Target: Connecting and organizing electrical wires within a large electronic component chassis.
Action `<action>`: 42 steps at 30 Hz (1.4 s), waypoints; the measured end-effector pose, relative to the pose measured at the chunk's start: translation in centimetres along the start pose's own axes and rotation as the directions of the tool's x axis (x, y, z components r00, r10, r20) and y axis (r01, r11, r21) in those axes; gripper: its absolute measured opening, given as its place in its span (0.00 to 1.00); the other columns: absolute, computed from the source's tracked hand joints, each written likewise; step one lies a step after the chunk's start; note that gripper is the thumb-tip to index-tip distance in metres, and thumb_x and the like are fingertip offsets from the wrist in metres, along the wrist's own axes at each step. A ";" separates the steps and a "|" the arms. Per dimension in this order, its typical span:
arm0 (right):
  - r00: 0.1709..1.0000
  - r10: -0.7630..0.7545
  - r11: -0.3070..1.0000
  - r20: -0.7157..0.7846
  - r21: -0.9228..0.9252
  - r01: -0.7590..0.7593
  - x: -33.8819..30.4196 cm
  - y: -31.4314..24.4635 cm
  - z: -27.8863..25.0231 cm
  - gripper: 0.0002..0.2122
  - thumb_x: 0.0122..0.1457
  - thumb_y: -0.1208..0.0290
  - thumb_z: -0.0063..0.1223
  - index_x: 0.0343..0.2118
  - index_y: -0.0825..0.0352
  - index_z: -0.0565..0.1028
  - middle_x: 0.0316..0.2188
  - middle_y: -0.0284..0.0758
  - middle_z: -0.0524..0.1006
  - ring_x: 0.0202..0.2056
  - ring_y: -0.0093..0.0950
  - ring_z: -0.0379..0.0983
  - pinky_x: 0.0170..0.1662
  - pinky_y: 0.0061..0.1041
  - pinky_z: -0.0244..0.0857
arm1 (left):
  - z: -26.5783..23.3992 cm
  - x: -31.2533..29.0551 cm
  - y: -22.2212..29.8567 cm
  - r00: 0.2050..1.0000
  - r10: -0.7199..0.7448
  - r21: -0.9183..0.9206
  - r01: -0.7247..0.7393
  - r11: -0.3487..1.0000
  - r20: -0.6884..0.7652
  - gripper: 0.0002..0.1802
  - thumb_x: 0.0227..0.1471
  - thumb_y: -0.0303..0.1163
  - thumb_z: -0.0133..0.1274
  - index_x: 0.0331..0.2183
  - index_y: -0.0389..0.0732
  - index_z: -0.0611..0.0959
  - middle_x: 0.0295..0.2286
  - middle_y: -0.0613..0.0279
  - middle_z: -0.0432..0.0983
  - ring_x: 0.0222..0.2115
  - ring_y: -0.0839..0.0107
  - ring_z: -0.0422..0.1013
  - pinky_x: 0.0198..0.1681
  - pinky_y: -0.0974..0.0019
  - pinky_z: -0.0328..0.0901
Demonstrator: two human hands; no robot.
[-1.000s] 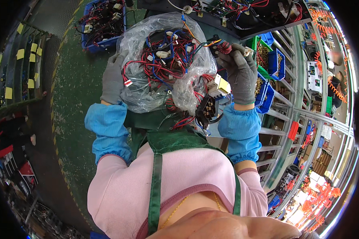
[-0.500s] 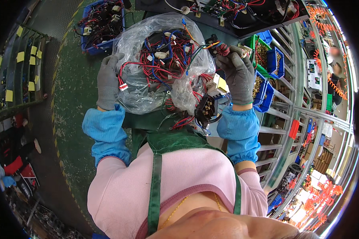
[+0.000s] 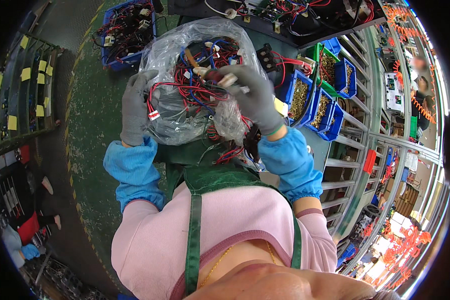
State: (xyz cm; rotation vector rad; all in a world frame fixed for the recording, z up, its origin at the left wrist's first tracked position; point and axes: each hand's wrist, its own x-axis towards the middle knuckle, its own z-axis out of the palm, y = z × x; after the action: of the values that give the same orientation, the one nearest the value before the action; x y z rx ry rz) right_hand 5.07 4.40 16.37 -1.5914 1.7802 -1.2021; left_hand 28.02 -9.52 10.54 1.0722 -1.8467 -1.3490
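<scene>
R hand is the big change: half a sec ago out on the right by the bins, now swung left & in over the clear bag, above the tangle of red/blue wires inside. Its grip looks closed on a dark red piece, prob. the same coil seen there earlier; motion blur hides the detail, so can't say whether it's touching the wires below. Coloured leads that ran up to the bag's far side no longer stretched across; a brownish streak ahead of the fingers may be those, v. blurred. L hand abt same spot, at the bag's L edge; can't tell if its grip is pinching the plastic or just resting. Red leads w/ white plug hang just beside it. What it means: held piece now sits over the bundle, not off to the side, & looks not yet let go. W/ the arm shifted, more of the blue bins & brass bits shows; black block in plain view near bag's R edge; yellow label part hidden by R wrist.
</scene>
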 end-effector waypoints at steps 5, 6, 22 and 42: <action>0.943 -0.126 0.952 0.307 -0.230 0.202 0.0 2.1 6.3 0.22 0.49 0.77 0.54 0.50 0.62 0.69 0.47 0.41 0.72 0.48 0.41 0.69 0.49 0.35 0.66 | 0.0 0.0 1.5 0.951 0.305 0.231 -0.309 0.923 0.055 0.23 0.43 0.14 0.48 0.43 0.42 0.79 0.42 0.54 0.72 0.41 0.59 0.71 0.43 0.64 0.67; 0.901 -0.048 0.944 0.432 -0.275 0.182 -0.1 2.9 6.8 0.24 0.49 0.76 0.53 0.52 0.62 0.67 0.49 0.41 0.70 0.50 0.41 0.67 0.50 0.36 0.65 | 0.1 0.1 1.5 0.947 0.307 0.269 -0.320 0.908 0.091 0.23 0.42 0.14 0.48 0.43 0.42 0.79 0.42 0.53 0.72 0.43 0.55 0.71 0.45 0.61 0.67; 0.918 0.374 0.531 -0.133 -0.780 -0.330 8.4 10.8 -1.2 0.14 0.57 0.59 0.45 0.44 0.56 0.75 0.44 0.42 0.75 0.46 0.42 0.72 0.47 0.41 0.68 | 5.9 5.7 2.9 0.874 0.483 0.257 -0.481 0.839 0.057 0.18 0.44 0.22 0.50 0.40 0.45 0.80 0.45 0.56 0.73 0.48 0.54 0.67 0.50 0.58 0.64; 0.948 0.230 0.936 -0.220 0.318 -0.153 3.5 -2.6 -9.3 0.10 0.58 0.72 0.53 0.40 0.72 0.75 0.32 0.32 0.78 0.34 0.19 0.72 0.41 0.19 0.66 | 13.9 9.0 -1.2 0.905 0.260 0.677 -0.424 0.602 0.337 0.21 0.50 0.42 0.51 0.48 0.53 0.77 0.53 0.69 0.65 0.53 0.53 0.62 0.57 0.50 0.56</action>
State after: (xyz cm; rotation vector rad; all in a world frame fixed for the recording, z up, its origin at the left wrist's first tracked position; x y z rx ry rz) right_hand -1.79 3.97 23.97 -1.1044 1.7556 -1.5476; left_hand 12.34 -11.13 5.39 0.8574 -2.7066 -0.4492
